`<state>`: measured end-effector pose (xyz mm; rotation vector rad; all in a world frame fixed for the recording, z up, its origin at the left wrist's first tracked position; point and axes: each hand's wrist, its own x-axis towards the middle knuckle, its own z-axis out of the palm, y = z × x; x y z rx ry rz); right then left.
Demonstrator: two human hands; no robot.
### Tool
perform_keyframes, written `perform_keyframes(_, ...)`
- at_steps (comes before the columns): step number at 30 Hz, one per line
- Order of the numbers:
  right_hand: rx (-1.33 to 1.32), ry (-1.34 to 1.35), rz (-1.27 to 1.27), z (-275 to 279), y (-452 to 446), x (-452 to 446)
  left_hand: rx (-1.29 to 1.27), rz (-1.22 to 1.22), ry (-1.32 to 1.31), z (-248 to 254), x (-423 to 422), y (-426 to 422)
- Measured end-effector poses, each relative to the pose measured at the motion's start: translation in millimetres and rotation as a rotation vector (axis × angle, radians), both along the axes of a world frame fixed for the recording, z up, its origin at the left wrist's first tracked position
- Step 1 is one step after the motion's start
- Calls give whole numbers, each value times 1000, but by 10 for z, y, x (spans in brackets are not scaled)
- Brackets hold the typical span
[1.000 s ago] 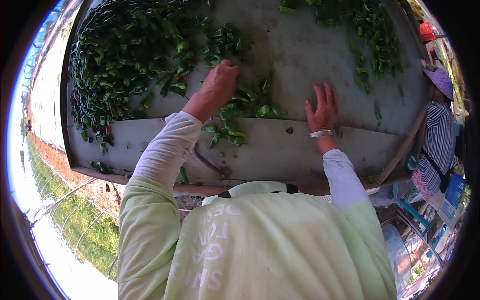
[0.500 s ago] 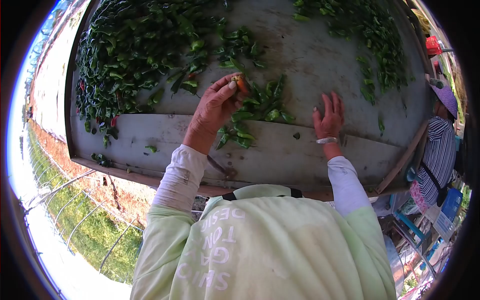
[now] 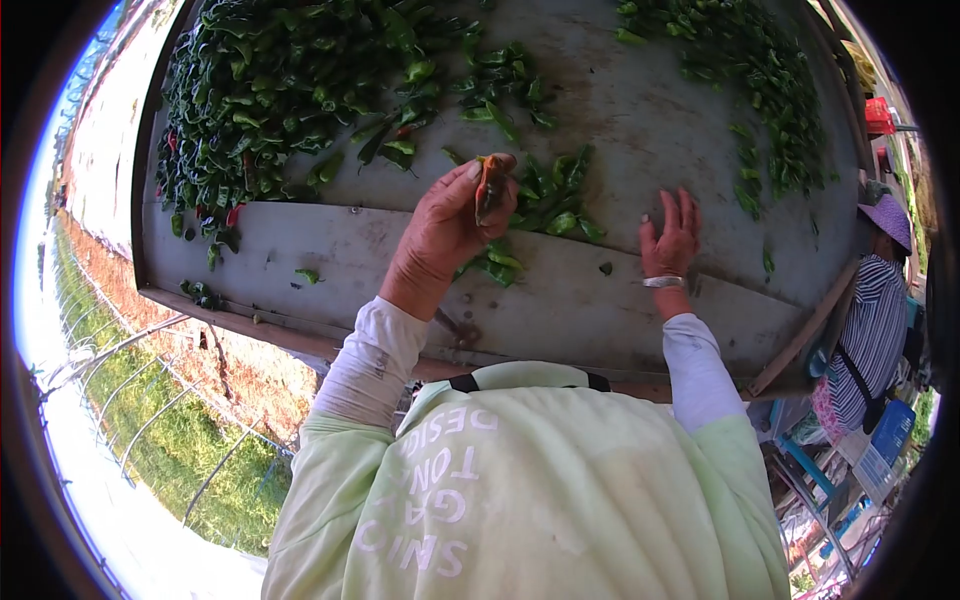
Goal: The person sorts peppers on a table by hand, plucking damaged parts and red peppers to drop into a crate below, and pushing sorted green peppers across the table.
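Observation:
My left hand [image 3: 447, 225] is raised over the table and pinches a reddish-orange and dark pepper [image 3: 487, 192] between thumb and fingers. Just beyond and right of it lies a small group of green peppers [image 3: 560, 190] on the grey tabletop [image 3: 620, 130]. A large heap of green peppers [image 3: 265, 90] covers the table's far left part, with a few red ones at its edge. My right hand [image 3: 671, 243], with a silver bracelet at the wrist, rests on the tabletop with its fingers apart and nothing in it.
More green peppers [image 3: 770, 85] are spread at the far right of the table. A raised wooden rim [image 3: 270, 335] borders the near edge. To the right is a person in a purple hat and striped top [image 3: 868, 320], near a blue box [image 3: 893, 432].
My left hand has lifted off the peppers, turned over and now shows a reddish pepper in its fingers. My right hand stays on the tabletop. The whole view has shifted slightly.

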<state>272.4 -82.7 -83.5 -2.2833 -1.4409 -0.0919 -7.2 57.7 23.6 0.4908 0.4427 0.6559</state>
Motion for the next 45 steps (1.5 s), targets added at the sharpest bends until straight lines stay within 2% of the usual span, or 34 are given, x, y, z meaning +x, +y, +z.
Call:
perform_keyframes(4, -14, -25, 8, 18, 6, -5, 11, -23, -62, -45, -71, -50)
perform_keyframes(9, -8, -9, -5, -36, -6, 5, 25, 64, -78, -15, -113, -150)
perform_keyframes(13, -27, -33, -9, -34, -11, -6, 74, 38, -23, 21, -174, -149)
perform_keyframes(15, -40, -39, -10, -19, -8, 4, -38, 34, 42, 5, -184, -158)
perform_keyframes(21, 20, 30, 49, -7, -18, 61, -208, 164, 4, -4, -142, -181)
perform_keyframes(25, 87, 126, 109, -43, -28, 203, -182, 138, -12, -99, -183, -159)
perform_keyframes(27, 206, 357, 75, -41, -18, 214, -222, 196, 84, -107, -182, -172)
perform_keyframes(28, 206, 356, 77, 69, 12, 105, -222, 198, 82, -101, -169, -195)
perform_keyframes(30, 226, 1066, 108, 350, 96, -263, -83, 229, 368, -48, -116, -248)
perform_keyframes(31, 124, 1275, 90, 635, 156, -483, -74, 233, 368, 1, -78, -273)
perform_keyframes(32, 15, 1482, 71, 852, 193, -697, 39, 123, 518, 60, -28, -316)
perform_keyframes(33, -2, 1707, 95, 886, 217, -857, 153, 12, 667, 102, 20, -366)
perform_keyframes(34, -24, 1932, 120, 909, 246, -986, 159, 19, 669, 124, 69, -423)
perform_keyframes(35, -23, 1933, 130, 899, 282, -1118, 540, 10, 814, 143, 121, -485)
perform_keyframes(36, -11, 2092, 130, 855, 310, -1241, 924, -1, 946, 161, 163, -551)
perform_keyframes(37, 2, 2250, 128, 797, 324, -1301, 927, 2, 948, 224, 206, -632)
perform_keyframes(39, 9, 2351, 196, 650, 314, -1272, 798, 102, 901, 354, 270, -752)
perform_keyframes(41, 23, 2450, 264, 588, 272, -1186, 852, 120, 888, 348, 204, -659)
perform_keyframes(42, -20, 2516, 174, 700, 241, -1152, 901, 141, 873, 338, 161, -592)
perform_keyframes(43, -68, 2581, 82, 788, 209, -1130, 791, 149, 877, 238, 125, -487)
perform_keyframes(45, -78, 2537, 16, 867, 156, -1120, 855, 235, 1017, 96, 33, -232)
